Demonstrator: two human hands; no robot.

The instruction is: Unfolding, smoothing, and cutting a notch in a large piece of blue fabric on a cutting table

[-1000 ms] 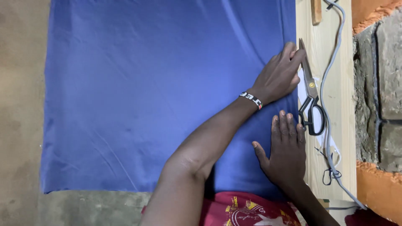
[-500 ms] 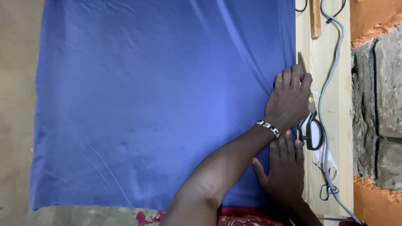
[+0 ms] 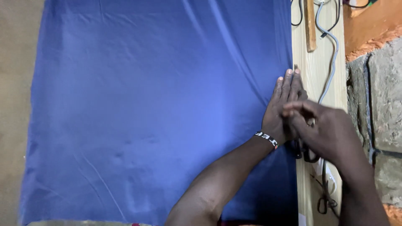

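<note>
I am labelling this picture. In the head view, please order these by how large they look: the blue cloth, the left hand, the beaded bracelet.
1. Blue cloth, by far the largest; it covers most of the picture.
2. Left hand, lying flat on the cloth's right edge.
3. Beaded bracelet, a thin band on the left wrist.

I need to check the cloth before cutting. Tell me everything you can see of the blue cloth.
The blue cloth is one plain, thin-looking woven sheet, spread flat with soft creases and faint folds. It covers most of the surface, and its right edge runs along the pale wooden board. The left hand lies flat on it near that edge, fingers straight. The right hand sits by the edge, over scissors that are mostly hidden.
</note>
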